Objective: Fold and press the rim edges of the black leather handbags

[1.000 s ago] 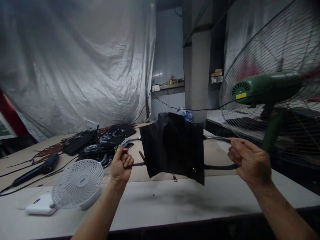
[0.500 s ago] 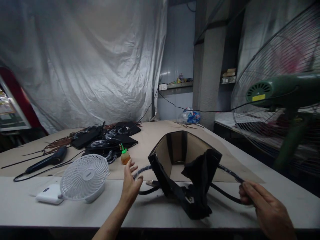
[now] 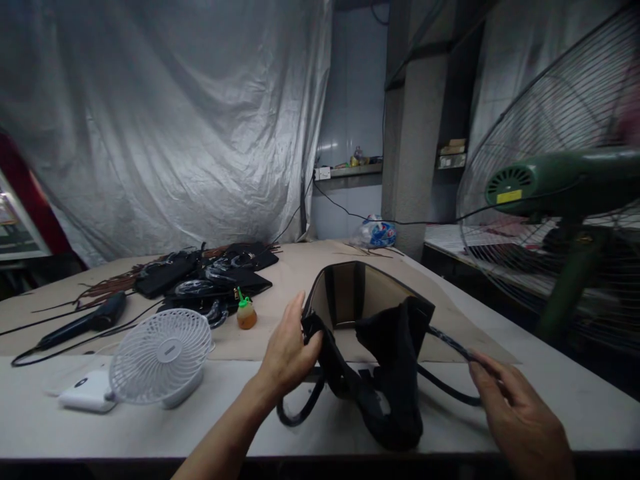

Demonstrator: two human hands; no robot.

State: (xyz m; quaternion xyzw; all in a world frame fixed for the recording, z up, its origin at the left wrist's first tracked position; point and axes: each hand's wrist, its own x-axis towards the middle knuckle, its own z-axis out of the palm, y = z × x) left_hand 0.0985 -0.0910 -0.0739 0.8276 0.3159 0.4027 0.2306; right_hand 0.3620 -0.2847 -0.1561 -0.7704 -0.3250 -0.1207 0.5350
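A black handbag [image 3: 373,347] lies open on its side on the table [image 3: 150,427], its tan lining facing me. My left hand [image 3: 290,350] rests on the bag's left rim, with the fingers curled over the edge and gripping it. One black strap loops on the table below that hand. My right hand [image 3: 515,413] is at the lower right, its fingers lightly closed around the bag's other black handle strap [image 3: 450,343].
A small white desk fan [image 3: 160,357] and a white power bank [image 3: 83,397] stand at the left. Behind them lie a glue bottle [image 3: 246,313], a dark hair-dryer-like tool [image 3: 83,323] and a pile of black bag parts [image 3: 210,277]. A big green standing fan [image 3: 555,193] fills the right.
The bag was held up by both straps, then set down on the table. My left hand let go of its strap, opened, and now grips the bag's left rim.
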